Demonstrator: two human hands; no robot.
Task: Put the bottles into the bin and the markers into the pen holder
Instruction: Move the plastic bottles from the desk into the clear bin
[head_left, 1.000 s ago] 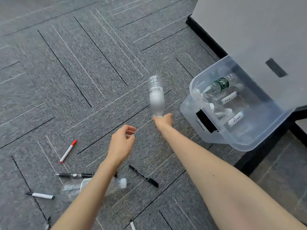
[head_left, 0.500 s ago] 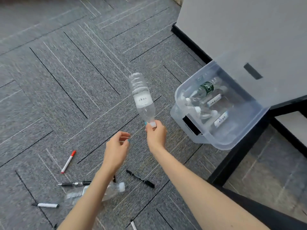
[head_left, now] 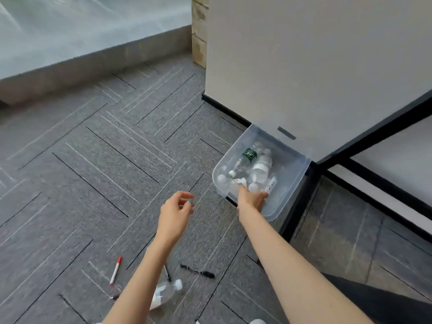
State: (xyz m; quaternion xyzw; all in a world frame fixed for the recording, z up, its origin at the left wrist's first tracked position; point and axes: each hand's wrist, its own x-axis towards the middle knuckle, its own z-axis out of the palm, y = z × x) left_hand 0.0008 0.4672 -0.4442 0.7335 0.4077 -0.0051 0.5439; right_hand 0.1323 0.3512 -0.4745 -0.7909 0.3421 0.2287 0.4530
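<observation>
The right hand (head_left: 252, 198) reaches over the near rim of the clear bin (head_left: 292, 183); whether its fingers grip anything cannot be told. Several bottles (head_left: 259, 168) lie inside the bin. The left hand (head_left: 175, 212) hovers left of the bin, loosely curled and empty. Nearer than the bin, on the carpet (head_left: 93, 171), lie one bottle (head_left: 164, 294), a red-capped marker (head_left: 115, 270) and a black marker (head_left: 197, 270).

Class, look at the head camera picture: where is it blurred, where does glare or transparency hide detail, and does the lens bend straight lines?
Head view: soft all over; bottles in the clear bin merge, labels unreadable; red-capped marker and floor bottle smeared; wide lens bows the table edge; light is flat, shadows faint.
</observation>
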